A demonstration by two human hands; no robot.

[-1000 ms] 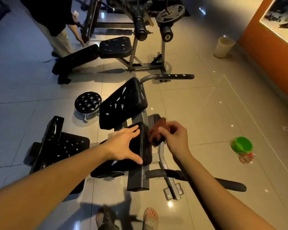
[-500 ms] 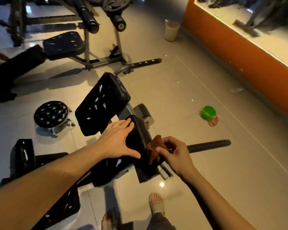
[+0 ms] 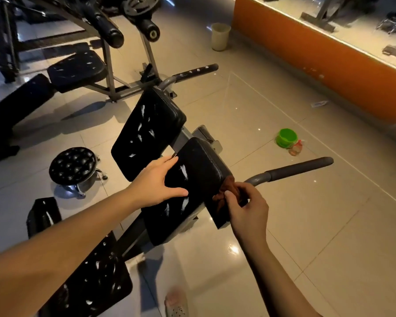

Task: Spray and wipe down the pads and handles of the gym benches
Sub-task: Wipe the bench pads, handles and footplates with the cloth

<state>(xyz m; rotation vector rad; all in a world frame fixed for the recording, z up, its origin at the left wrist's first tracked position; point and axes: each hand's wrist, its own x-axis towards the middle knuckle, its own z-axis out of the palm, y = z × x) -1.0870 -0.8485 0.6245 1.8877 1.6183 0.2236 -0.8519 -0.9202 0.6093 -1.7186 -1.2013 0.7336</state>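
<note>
A gym bench stands before me with two black pads: a near seat pad (image 3: 192, 177) and a tilted back pad (image 3: 146, 131) beyond it. My left hand (image 3: 157, 180) lies flat, fingers spread, on the near pad's left side. My right hand (image 3: 246, 208) pinches a brown cloth (image 3: 224, 191) against that pad's right edge. A grey foam-covered handle (image 3: 297, 168) sticks out to the right just past my right hand. A second handle (image 3: 196, 70) projects at the bench's far end.
A green spray bottle (image 3: 287, 139) lies on the tiles to the right. A round black stool (image 3: 72, 165) stands at left, another black pad (image 3: 89, 280) at lower left, a further bench (image 3: 76, 68) behind. A pale bin (image 3: 220, 36) and orange wall (image 3: 329, 69) lie beyond.
My view has swung to the right and closer. My right hand with the cloth has slid down along the near pad's right edge toward its front corner; my left hand stays on the pad.
</note>
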